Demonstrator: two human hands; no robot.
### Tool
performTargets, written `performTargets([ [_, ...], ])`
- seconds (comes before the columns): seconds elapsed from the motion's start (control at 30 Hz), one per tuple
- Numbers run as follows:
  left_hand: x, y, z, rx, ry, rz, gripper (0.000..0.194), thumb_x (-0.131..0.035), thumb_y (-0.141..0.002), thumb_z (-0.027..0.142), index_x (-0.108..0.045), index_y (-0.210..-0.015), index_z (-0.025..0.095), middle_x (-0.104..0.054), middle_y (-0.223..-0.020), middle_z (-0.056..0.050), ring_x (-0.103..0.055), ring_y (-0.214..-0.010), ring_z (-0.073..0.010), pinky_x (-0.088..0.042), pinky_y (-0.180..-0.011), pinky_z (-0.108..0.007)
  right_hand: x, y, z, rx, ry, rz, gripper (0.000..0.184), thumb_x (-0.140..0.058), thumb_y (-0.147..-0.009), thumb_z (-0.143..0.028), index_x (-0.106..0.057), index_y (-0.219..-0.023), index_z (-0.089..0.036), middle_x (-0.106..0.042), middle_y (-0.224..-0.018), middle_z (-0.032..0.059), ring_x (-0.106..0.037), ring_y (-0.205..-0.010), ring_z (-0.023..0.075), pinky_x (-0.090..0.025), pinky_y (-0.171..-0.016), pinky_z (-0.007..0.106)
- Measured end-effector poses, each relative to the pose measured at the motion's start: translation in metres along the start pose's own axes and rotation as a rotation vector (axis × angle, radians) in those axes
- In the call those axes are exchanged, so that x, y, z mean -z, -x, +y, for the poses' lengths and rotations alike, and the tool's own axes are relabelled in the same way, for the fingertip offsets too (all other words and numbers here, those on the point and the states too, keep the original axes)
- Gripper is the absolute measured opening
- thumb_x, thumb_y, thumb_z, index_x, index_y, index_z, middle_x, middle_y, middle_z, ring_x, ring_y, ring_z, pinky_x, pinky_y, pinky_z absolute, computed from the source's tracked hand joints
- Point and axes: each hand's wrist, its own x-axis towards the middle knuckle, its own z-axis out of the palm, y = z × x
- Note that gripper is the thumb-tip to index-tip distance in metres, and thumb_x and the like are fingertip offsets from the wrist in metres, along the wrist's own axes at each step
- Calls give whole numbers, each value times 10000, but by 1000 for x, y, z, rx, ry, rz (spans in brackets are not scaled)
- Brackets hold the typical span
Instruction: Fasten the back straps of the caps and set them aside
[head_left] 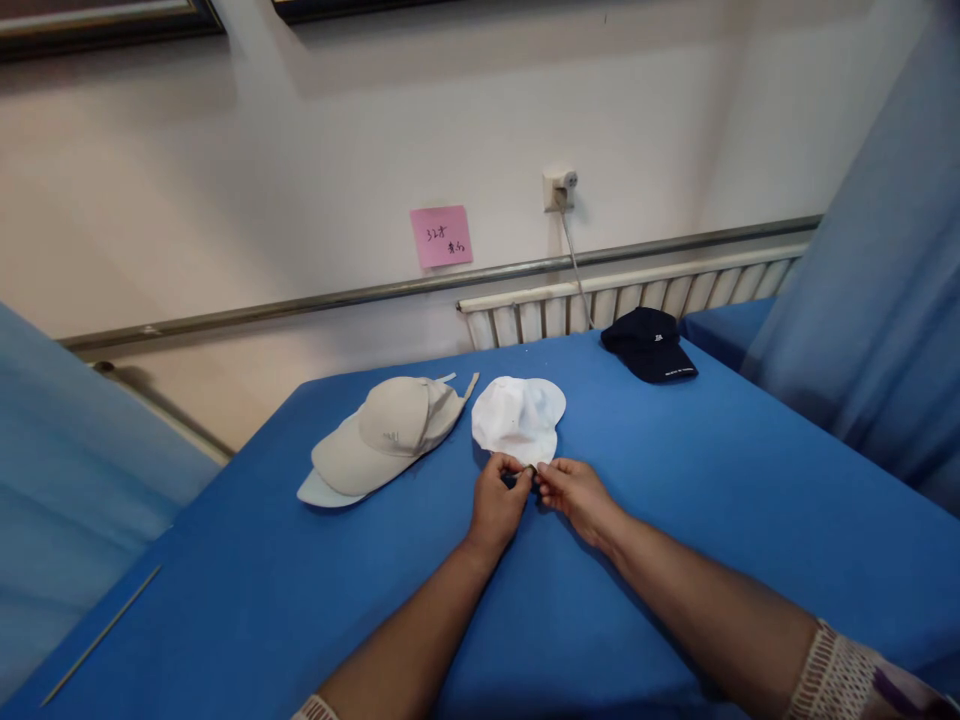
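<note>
A white cap lies on the blue-covered table, its rounded brim towards the right. At its near edge my left hand is closed in a pinch. My right hand pinches from the other side, fingertips almost touching the left ones. Between them shows a small dark piece with a yellowish glint, at the cap's back edge; it is too small to make out. To the left, a beige cap rests on a pale one, a strap sticking up at its rear.
A navy cap sits at the table's far right corner. One thin stick lies at the left edge. Behind the table are a radiator, a metal rail and a plugged-in cord. Blue curtains hang at both sides.
</note>
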Motion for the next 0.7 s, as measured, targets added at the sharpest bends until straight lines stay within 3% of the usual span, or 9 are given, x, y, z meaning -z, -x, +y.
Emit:
performTargets([
  [0.23, 1, 0, -3, -10, 28, -48, 146, -615, -789, 308, -589, -798, 164, -638, -779, -16, -594, -753, -151, -450, -728, -273, 0, 1, -6, -44, -42, 11, 267, -773, -708, -352, -631, -696, -125, -629, -648, 20, -528, -505, 68, -448, -477, 186],
  [0.7, 3, 1, -9, -85, -71, -110, 160, -613, -817, 324, -652, -886, 186, -694, -872, -32, -627, -853, -172, -466, -786, -297, 7, -4, -2, -64, -84, -25, 254, -754, -746, -351, -643, -741, -122, -640, -656, 22, -557, -524, 72, -467, -498, 183],
])
